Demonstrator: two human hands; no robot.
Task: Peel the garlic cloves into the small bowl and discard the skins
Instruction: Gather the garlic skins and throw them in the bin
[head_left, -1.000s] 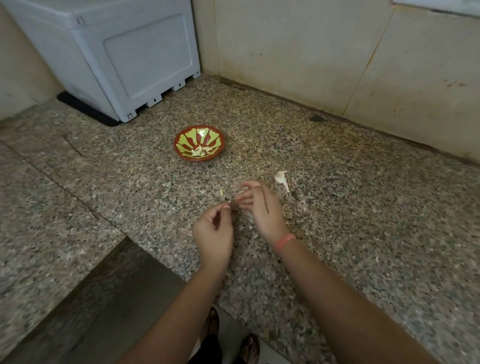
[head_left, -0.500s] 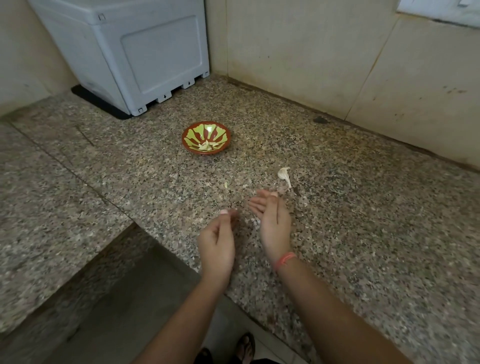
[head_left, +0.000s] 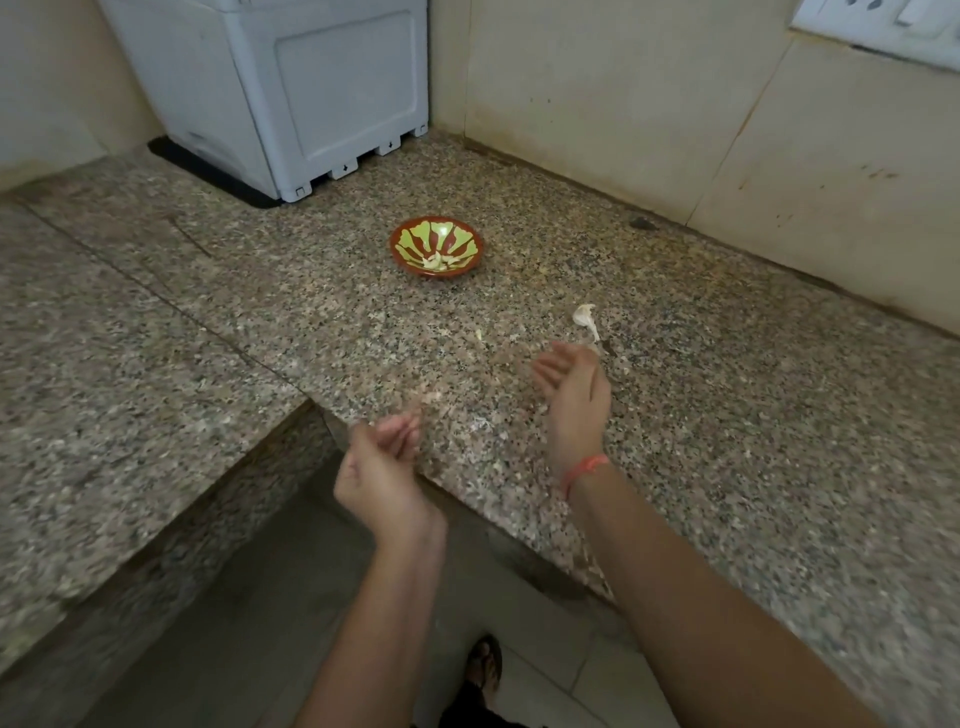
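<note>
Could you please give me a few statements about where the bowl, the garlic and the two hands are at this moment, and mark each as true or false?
1. The small bowl sits on the granite counter with pale peeled pieces inside. True.
2. The right hand is resting inside the bowl. False: it is over the counter, well short of the bowl, with its fingers spread.
3. A white piece of garlic lies on the counter just beyond the right hand. True.
4. The left hand is touching the bowl's rim. False: it is near the counter's front edge, apart from the bowl, fingers curled and blurred.
5. The bowl stands against the grey appliance. False: bare counter separates them.
</note>
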